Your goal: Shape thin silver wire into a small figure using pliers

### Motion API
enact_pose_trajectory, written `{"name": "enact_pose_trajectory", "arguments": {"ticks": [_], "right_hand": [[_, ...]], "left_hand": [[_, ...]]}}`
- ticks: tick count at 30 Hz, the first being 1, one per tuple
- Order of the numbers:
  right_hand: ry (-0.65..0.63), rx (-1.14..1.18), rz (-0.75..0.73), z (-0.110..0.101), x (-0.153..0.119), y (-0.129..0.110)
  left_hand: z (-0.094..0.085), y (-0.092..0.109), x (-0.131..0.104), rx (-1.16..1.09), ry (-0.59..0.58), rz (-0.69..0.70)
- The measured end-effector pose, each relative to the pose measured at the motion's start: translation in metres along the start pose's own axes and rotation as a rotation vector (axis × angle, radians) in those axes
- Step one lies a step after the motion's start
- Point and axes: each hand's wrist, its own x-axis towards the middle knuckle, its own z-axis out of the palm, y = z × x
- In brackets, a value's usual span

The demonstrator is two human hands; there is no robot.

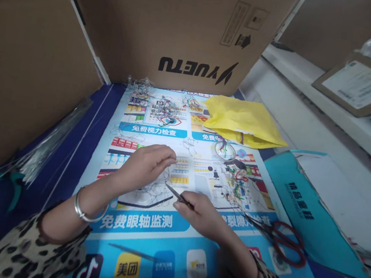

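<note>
My left hand [150,164] is closed in a pinch over the printed sheet [180,227]; what its fingertips hold is too small to make out. Just right of it and lower, my right hand [198,213] is wrapped round a slim dark pointed tool [179,196], which looks like tweezers. Its tip points up and left, a little below my left fingertips. Thin tangled wires [151,193] lie under and beside my left hand. A small round clear dish [225,151] with coloured threads is beyond my right hand, and a tangle of coloured threads [239,185] lies to its right.
Red-handled scissors [286,243] lie at the right, beside a teal card [313,210]. A yellow bag [246,119] is at the back right. Large cardboard boxes [145,29] wall off the back and left. Clear strips [55,140] lie left; a thin metal tool [133,251] lies in front.
</note>
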Motion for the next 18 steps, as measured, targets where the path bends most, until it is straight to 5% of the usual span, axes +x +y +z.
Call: {"name": "enact_pose_trajectory", "arguments": {"ticks": [8, 18], "right_hand": [[0.248, -0.342, -0.057, -0.028, -0.005, -0.002], [0.241, -0.531, -0.091, -0.013, 0.011, -0.003]], "left_hand": [[0.002, -0.007, -0.001, 0.256, -0.082, 0.11], [0.003, -0.007, -0.003, 0.298, -0.188, 0.206]]}}
